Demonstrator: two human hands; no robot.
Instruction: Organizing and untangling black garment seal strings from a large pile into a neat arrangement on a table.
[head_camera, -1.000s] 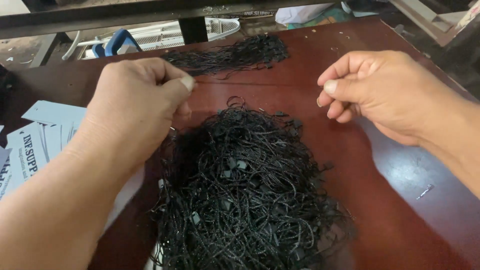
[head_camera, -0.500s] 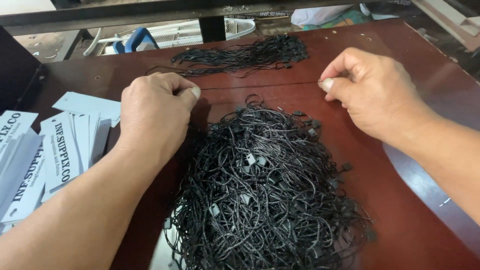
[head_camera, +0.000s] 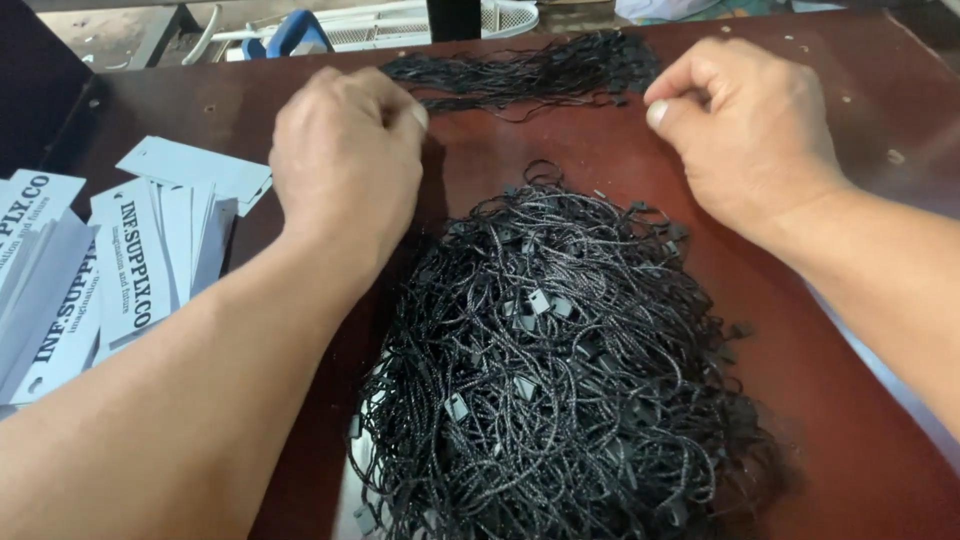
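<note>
A big tangled heap of black cord loops with small plastic tabs (head_camera: 560, 370) lies on the dark red table (head_camera: 880, 120) in front of me. A thinner row of straightened black cords (head_camera: 530, 75) lies at the far edge. My left hand (head_camera: 345, 160) is curled shut at the left end of that row, thumb and forefinger pinched. My right hand (head_camera: 745, 130) is closed at the right end, thumb tip showing. Whether a cord runs between the two hands cannot be made out.
A fanned stack of pale grey printed paper tags (head_camera: 130, 260) lies to the left. Beyond the far table edge are a blue object (head_camera: 290, 35) and a white wire frame (head_camera: 400, 25). A black block (head_camera: 40, 90) stands at the far left.
Both hands have moved away from me, from above the tangled heap toward the far row of cords. The view has shifted, so more of the paper tags show on the left.
</note>
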